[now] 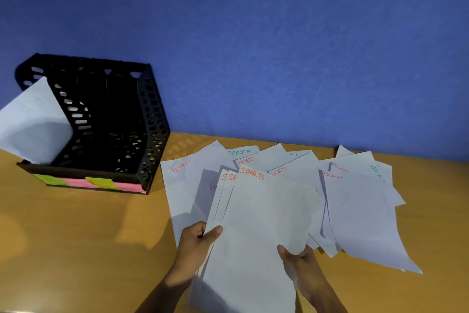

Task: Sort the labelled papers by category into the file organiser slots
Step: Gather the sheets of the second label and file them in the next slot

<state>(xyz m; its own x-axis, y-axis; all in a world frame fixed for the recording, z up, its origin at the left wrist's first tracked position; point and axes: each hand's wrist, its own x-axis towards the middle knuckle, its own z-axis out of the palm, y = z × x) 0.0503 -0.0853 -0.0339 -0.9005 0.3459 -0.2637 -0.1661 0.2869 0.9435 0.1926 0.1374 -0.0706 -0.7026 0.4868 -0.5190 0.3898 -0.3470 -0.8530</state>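
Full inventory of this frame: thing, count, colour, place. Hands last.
file organiser: one, black mesh, far left of the table, against the wall
sticky labels: several, green and pink, on the organiser's front edge
slotted paper: one, white, leaning out of the organiser's leftmost slot
held papers: a few, white, top one marked SPORTS in red, centre front
loose papers: count unclear, white, marked FINANCE, SPORTS, ADMIN, spread overlapping on the table behind and right of the held ones
table: one, tan wood
wall: blue, behind
left hand: grips the held papers' left edge
right hand: grips their lower right edge
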